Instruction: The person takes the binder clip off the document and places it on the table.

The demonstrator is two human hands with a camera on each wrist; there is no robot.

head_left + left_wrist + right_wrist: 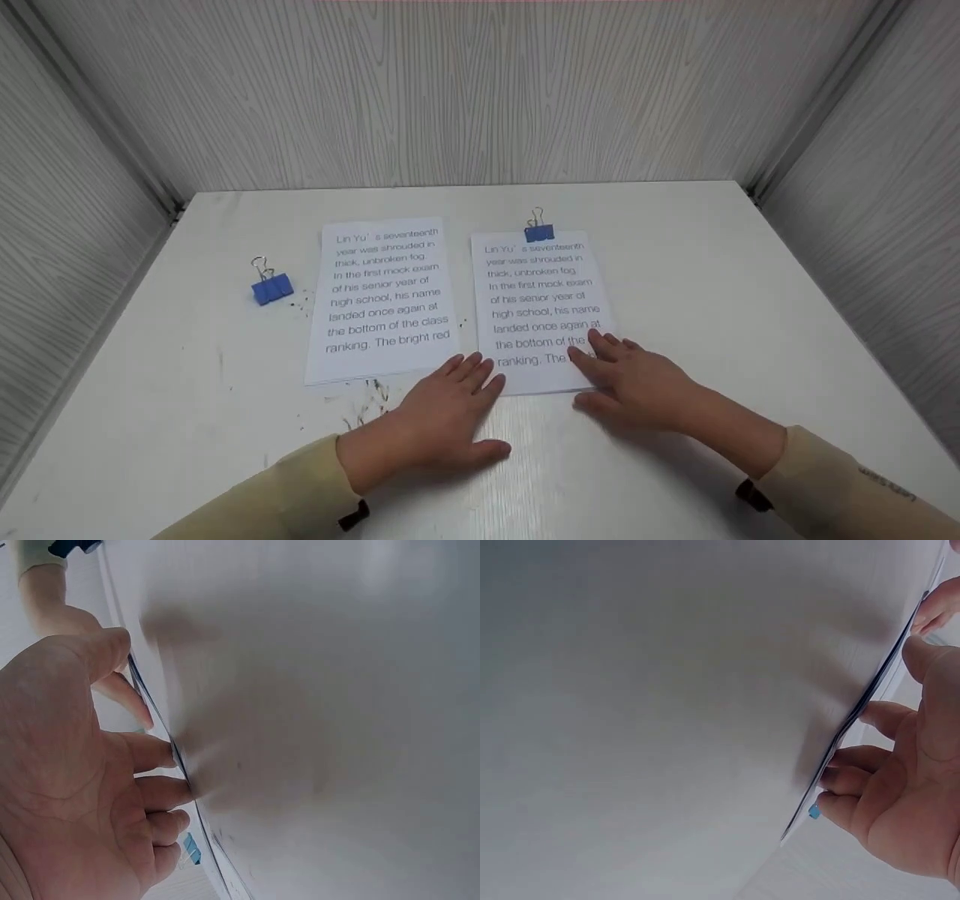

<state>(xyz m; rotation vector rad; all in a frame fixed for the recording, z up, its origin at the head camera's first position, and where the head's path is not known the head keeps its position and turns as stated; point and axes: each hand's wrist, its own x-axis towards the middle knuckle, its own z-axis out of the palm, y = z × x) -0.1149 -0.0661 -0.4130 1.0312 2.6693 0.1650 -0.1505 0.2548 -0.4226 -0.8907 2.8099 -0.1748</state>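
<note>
Two printed paper stacks lie side by side. At the top edge of the right stack (544,311) sits a blue binder clip (539,232) with its wire handles pointing away. My right hand (637,382) rests on that stack's lower right corner, fingers extended over the last lines of print. Near its lower left corner lies my left hand (446,416), fingers straight, fingertips between the two stacks; in the left wrist view the fingertips (176,795) reach the paper edge. The left stack (382,300) carries the same text and has no clip on it.
Left of the papers, a second blue binder clip (272,288) lies on the white table (187,420). Dark marks (367,401) spot the tabletop below the left stack. Wood-grained panels (480,90) stand at the back and both sides.
</note>
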